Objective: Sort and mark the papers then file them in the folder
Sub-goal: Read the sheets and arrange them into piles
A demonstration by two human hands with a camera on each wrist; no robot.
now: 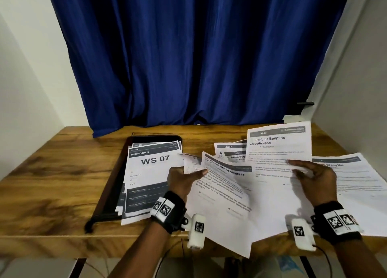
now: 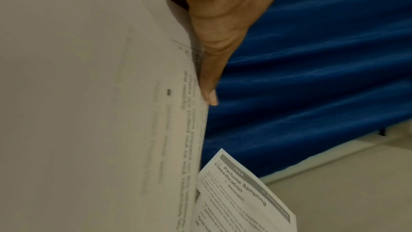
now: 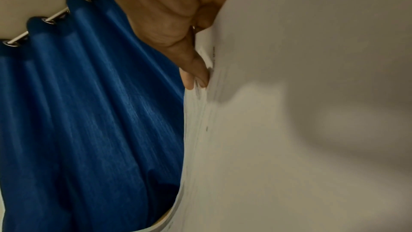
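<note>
My left hand [image 1: 184, 178] pinches a printed sheet headed "Dining Chairs" [image 1: 222, 196], thumb on top, lifted off the table; the left wrist view shows the thumb [image 2: 209, 70] lying along that sheet [image 2: 100, 112]. My right hand [image 1: 312, 178] grips the "Perfume Sampling Classification" sheet [image 1: 276, 150], held tilted up; its thumb [image 3: 198, 71] presses on the paper [image 3: 301, 112]. A black open folder [image 1: 117, 173] lies at left holding a stack topped by the "WS 07" page [image 1: 152, 173].
More loose sheets lie on the wooden table [image 1: 52, 173]: some behind the held pages [image 1: 230, 152] and one at far right [image 1: 351, 173]. A blue curtain [image 1: 199, 57] hangs behind the table. White walls stand on both sides.
</note>
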